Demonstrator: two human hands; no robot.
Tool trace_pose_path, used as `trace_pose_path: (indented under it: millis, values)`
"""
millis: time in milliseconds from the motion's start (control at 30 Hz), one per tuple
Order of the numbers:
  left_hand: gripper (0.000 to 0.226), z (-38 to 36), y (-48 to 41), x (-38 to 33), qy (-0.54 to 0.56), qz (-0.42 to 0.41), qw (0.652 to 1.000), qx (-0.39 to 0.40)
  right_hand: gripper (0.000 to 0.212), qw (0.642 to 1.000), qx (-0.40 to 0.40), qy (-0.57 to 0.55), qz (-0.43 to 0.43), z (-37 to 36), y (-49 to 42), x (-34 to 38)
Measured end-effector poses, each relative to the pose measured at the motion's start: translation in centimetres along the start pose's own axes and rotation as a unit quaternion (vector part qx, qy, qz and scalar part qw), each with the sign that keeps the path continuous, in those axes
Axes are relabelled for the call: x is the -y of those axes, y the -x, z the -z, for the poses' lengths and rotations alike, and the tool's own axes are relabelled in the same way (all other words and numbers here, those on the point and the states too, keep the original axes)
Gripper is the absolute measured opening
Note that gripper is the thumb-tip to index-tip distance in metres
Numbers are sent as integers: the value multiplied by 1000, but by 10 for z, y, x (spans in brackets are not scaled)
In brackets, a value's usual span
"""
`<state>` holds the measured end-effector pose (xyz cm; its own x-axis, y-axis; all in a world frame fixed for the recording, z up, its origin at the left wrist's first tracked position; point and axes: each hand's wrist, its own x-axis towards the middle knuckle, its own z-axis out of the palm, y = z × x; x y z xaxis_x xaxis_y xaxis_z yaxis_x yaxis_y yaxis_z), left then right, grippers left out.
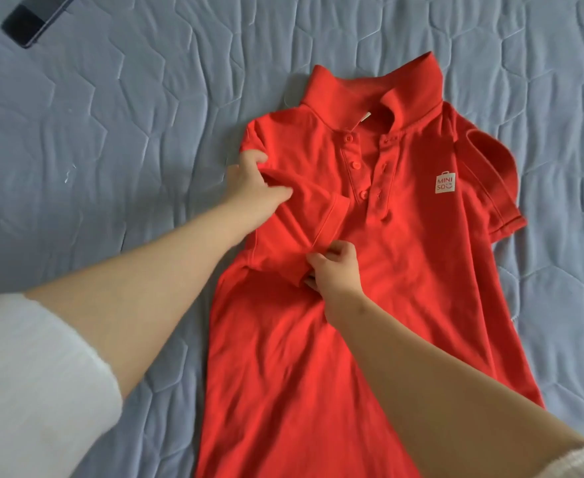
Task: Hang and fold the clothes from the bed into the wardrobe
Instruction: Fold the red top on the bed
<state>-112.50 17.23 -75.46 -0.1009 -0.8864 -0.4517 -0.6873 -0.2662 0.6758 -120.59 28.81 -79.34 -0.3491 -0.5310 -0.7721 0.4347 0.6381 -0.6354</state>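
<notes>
Head view looks straight down on the bed (111, 132), its grey-blue quilted cover filling the frame on every side. The red polo shirt (404, 288) lies on it face up, right of centre, with the collar (370, 88) away from me and the hem running off the lower edge. Both my forearms reach in from the bottom corners, bare below my white sleeves (35, 391). My left arm crosses the quilt at a slant, and my left hand (252, 191) sits at the shirt's shoulder on my left, fingers curled into a bunch of fabric there. My right arm lies over the shirt's lower body; my right hand (335, 274) is at mid-chest, fingers narrow, pinching the cuff end of the folded sleeve (314, 222), which is turned inward across the chest as far as the buttons. The other sleeve (490, 188) spreads flat to the right. Wide open quilt lies left of the shirt, a narrower strip to its right. A dark phone (32, 24) rests at the far left corner, well apart. A small white logo patch (445, 183) marks the chest.
</notes>
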Motion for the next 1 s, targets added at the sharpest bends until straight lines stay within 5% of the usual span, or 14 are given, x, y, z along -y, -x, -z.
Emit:
trace_pose_path:
  millis: [100, 267, 367, 433, 533, 633, 733, 800, 1000]
  values:
    - [38, -12, 27, 29, -116, -64, 988, -83, 28, 999, 15, 45, 12, 0, -6, -2]
    - [50, -19, 48, 59, -211, 7, 977, -20, 23, 992, -6, 121, 22, 11, -8, 1]
    - [59, -24, 49, 50, -280, 55, 955, -85, 17, 978, -107, 161, 78, 37, -7, 9]
    - [63, -35, 56, 37, -356, -32, 928, -102, 24, 950, -205, 200, 120, 64, -8, 21]
    - [63, -63, 67, 16, -387, -188, 903, -12, 32, 905, -355, 205, 114, 109, -11, 41]
    - [68, -92, 73, 1, -385, -174, 904, 60, 38, 891, -424, 156, 56, 146, -17, 58]
    - [71, -119, 79, -19, -338, -162, 927, 25, 29, 932, -355, 69, 29, 169, -33, 66]
    - [79, -134, 75, -30, -314, -116, 939, 78, 19, 961, -278, 2, 1, 177, -41, 72]
    - [102, -153, 51, -36, -369, -22, 905, 210, 16, 984, -147, -83, -62, 191, -53, 83]
